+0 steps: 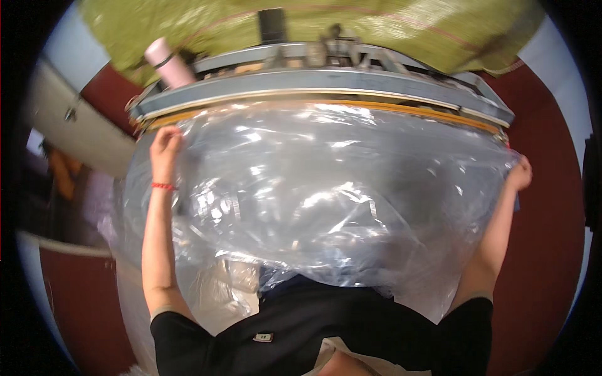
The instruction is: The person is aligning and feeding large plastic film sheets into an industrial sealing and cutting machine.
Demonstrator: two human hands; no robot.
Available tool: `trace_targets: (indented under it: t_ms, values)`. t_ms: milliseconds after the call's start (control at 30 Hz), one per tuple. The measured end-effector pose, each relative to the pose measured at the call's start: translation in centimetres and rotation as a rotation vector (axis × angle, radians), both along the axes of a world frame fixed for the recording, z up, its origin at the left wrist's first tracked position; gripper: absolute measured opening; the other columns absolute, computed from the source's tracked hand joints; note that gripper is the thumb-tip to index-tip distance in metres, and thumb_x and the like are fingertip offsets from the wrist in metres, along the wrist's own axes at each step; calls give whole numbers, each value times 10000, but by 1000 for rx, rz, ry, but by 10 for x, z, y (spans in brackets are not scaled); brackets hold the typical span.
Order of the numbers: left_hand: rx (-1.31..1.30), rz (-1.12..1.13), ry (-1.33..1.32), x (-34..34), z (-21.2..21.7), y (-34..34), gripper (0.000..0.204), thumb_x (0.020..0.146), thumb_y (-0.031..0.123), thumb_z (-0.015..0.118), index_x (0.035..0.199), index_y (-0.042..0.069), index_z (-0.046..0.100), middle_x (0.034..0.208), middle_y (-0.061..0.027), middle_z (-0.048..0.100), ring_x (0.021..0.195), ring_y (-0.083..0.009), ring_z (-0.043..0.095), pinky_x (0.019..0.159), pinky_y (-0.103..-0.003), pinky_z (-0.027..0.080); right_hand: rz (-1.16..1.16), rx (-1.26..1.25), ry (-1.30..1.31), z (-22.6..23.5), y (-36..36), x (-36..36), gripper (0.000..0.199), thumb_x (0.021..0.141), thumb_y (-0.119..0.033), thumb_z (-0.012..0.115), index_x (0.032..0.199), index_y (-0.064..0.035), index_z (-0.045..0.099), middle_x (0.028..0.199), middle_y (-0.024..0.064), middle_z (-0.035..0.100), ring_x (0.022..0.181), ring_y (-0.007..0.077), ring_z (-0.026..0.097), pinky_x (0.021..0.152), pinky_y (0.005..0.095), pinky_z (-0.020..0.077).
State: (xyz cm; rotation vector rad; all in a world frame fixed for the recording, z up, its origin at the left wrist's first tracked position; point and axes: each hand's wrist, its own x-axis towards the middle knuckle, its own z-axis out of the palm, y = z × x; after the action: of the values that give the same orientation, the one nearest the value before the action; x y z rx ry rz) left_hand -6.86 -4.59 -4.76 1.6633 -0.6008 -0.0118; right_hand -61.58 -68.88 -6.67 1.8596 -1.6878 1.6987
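Left hand [164,143] and right hand [520,173], fingers closed on the edges of a big clear plastic bag [326,200], spread wide against the sealing machine's [320,84] bar, seemingly lined up, not yet clamped.

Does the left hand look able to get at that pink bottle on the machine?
Probably yes. The left hand grips the clear plastic bag's edge just below the pink bottle, with nothing visible between them; it would have to let go first.
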Motion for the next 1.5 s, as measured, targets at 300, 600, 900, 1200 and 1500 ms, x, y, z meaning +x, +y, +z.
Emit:
trace_targets:
  t_ms: [300, 600, 900, 1200, 1500]
  values:
    - [-146, -87, 82, -93, 52, 30, 76, 758, -3, 514, 818, 45, 518, 790, -5, 543, 752, -84, 513, 693, -206, 399, 1436, -13, 212, 102, 303, 298, 253, 752, -149, 604, 993, -81, 567, 990, 85, 545, 960, 217, 500, 852, 307, 380]
    - [364, -277, 69, -123, 73, 74, 134, 806, 92, 530, 923, 29, 550, 845, 3, 544, 777, -66, 501, 683, -208, 414, 2195, 707, 153, 41, 414, 394, 158, 774, -194, 603, 757, -37, 589, 722, -26, 555, 706, 60, 493, 655, 212, 404]
    - [773, -822, 431, -153, -49, 148, 172, 810, 119, 538, 931, 11, 596, 743, -10, 611, 711, -63, 538, 648, -220, 434, 778, 566, 41, -31, 93, 132, 254, 726, -241, 633, 835, -11, 635, 761, 31, 611, 700, 106, 536, 661, 230, 424]
    - [1141, 186, -190, 17, 65, 267, 202, 602, -102, 531, 745, 20, 605, 692, -36, 601, 663, -118, 558, 596, -265, 464, 275, 532, -51, -27, -51, -201, 306, 744, -303, 617, 823, -8, 633, 791, 75, 618, 722, 154, 552, 675, 284, 438]
    - [795, 241, -459, 77, -49, 101, 523, 754, 359, 584, 1156, 48, 457, 1175, -140, 459, 1130, -256, 389, 938, -346, 291, 153, 590, 95, -41, -42, -146, 283, 737, -283, 581, 856, -34, 640, 835, 108, 631, 752, 207, 576, 699, 329, 439]
